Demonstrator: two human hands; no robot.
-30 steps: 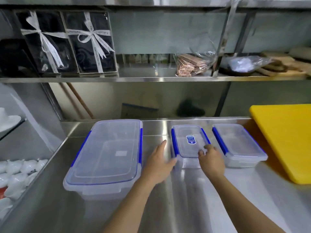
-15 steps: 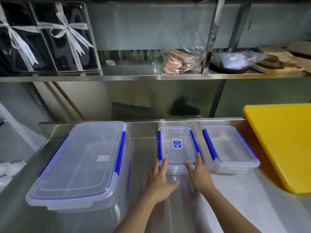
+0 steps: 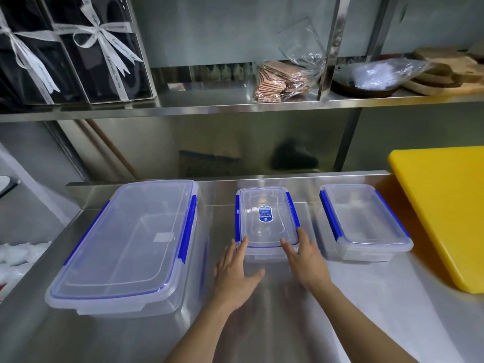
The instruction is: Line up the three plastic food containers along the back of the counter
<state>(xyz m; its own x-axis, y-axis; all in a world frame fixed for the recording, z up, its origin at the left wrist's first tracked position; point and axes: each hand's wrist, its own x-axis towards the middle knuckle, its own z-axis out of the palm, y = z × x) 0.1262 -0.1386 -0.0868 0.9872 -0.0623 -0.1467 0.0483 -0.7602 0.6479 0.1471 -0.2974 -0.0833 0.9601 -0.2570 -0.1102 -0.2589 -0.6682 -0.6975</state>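
Observation:
Three clear plastic containers with blue clips stand on the steel counter (image 3: pixel 340 297). The large container (image 3: pixel 131 239) is at the left, reaching the back ledge. The small container (image 3: pixel 265 218) with a blue label sits in the middle, its far end near the ledge. A medium container (image 3: pixel 364 221) stands to its right. My left hand (image 3: pixel 235 273) lies flat, fingertips touching the small container's near left corner. My right hand (image 3: pixel 305 254) has its fingers spread against the near right corner. Neither hand grips it.
A yellow cutting board (image 3: pixel 445 213) lies at the right, close to the medium container. Above runs a steel shelf (image 3: pixel 235 107) with dark ribboned gift boxes (image 3: pixel 73 53), a bag of brown packets (image 3: pixel 282 82) and wooden boards (image 3: pixel 450 74). White dishes (image 3: pixel 15 255) sit lower left.
The small container has slid back towards the ledge under both hands, and the gap to the medium container has widened. The view has moved closer.

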